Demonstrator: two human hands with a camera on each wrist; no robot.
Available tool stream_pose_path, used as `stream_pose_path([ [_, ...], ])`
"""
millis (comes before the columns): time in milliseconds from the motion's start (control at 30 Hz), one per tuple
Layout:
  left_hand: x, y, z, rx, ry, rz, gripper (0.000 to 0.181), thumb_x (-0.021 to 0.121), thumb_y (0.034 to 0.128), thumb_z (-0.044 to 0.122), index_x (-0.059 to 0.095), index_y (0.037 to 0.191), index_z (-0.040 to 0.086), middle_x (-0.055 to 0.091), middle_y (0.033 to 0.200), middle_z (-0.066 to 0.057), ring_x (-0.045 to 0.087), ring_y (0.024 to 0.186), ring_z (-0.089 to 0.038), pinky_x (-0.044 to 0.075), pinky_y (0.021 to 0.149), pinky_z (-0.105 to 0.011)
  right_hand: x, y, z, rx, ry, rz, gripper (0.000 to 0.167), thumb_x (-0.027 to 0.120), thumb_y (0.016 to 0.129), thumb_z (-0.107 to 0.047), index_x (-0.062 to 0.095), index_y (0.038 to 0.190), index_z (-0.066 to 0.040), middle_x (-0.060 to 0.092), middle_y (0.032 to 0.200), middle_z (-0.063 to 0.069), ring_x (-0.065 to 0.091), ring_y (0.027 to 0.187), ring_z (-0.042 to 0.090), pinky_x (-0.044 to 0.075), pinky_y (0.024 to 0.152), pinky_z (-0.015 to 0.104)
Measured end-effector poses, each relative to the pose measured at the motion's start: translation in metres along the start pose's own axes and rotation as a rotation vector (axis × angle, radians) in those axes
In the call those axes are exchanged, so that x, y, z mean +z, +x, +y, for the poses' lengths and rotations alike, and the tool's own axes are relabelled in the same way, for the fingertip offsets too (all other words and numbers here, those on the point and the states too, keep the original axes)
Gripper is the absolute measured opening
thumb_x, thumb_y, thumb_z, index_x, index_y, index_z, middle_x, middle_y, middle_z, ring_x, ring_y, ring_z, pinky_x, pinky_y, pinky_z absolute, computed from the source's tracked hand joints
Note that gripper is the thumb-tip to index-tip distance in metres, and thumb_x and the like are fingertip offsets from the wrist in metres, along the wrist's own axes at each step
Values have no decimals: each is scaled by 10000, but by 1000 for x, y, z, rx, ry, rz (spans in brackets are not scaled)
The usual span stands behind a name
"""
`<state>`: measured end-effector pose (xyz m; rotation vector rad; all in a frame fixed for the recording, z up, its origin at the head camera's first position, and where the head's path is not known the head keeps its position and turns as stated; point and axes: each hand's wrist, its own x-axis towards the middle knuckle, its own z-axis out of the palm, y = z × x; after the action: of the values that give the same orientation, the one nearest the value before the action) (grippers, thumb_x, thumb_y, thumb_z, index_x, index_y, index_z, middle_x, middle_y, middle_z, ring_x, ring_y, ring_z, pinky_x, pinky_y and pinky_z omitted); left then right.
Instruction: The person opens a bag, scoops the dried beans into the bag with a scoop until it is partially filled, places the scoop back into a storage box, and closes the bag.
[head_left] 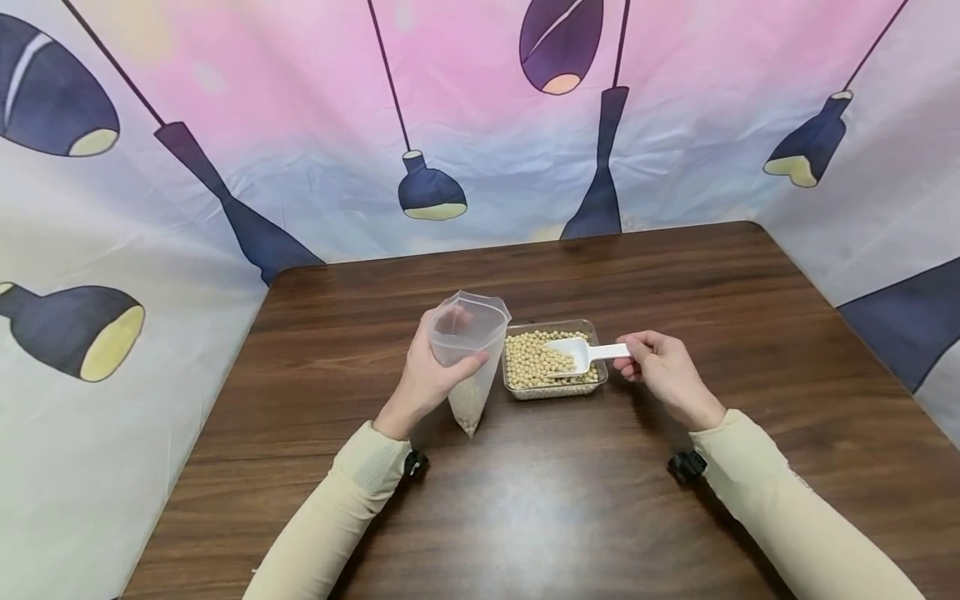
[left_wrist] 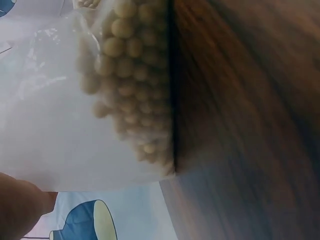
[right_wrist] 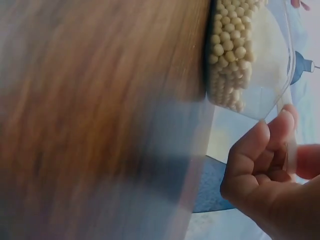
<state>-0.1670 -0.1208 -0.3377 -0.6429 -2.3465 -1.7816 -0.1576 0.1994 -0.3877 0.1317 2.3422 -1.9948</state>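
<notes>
My left hand (head_left: pixel 429 371) holds a clear plastic bag (head_left: pixel 472 350) upright, thumb across its near side and its mouth spread open. Soybeans (left_wrist: pixel 132 75) fill the bottom of the bag in the left wrist view. Right of the bag sits a clear rectangular container (head_left: pixel 555 393) with a layer of soybeans (head_left: pixel 528 360). My right hand (head_left: pixel 667 371) pinches the handle of a white scoop (head_left: pixel 581 357), whose bowl lies among the beans with some in it. In the right wrist view the curled fingers (right_wrist: pixel 245 150) grip the handle beside the container's end wall.
A dark wooden table (head_left: pixel 525 508) carries everything. Behind it hangs a cloth backdrop (head_left: pixel 315 167) printed with lamps. Dark wrist devices (head_left: pixel 686 467) sit at both cream sleeves (head_left: pixel 772 492).
</notes>
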Motion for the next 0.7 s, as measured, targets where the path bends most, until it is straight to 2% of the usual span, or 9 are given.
stream_pose_path([
  [200, 0, -6, -6, 43, -37, 37, 662, 751, 774, -10, 418, 1342, -79, 532, 1213, -292, 491, 1138, -399, 419, 902, -401, -10, -3, 8, 35, 71, -15, 322, 369, 1050, -97, 471, 1193, 172, 616, 761, 16, 571, 672, 84, 509, 642, 230],
  [433, -1, -4, -4, 59, -13, -38, 749, 741, 783, -8, 367, 1432, -26, 518, 1229, -291, 510, 1130, -421, 456, 886, -403, -19, -3, 7, 92, 196, -66, 346, 359, 1061, -154, 427, 1241, 133, 600, 792, -10, 554, 699, 86, 496, 676, 225],
  [700, -3, 3, -1, 71, 2, -87, 780, 731, 793, -25, 326, 1460, -15, 515, 1236, -286, 530, 1101, -438, 482, 865, -414, -26, 0, -18, 11, 344, -53, 317, 462, 1036, -209, 478, 1187, 70, 637, 778, -11, 578, 717, 78, 497, 679, 218],
])
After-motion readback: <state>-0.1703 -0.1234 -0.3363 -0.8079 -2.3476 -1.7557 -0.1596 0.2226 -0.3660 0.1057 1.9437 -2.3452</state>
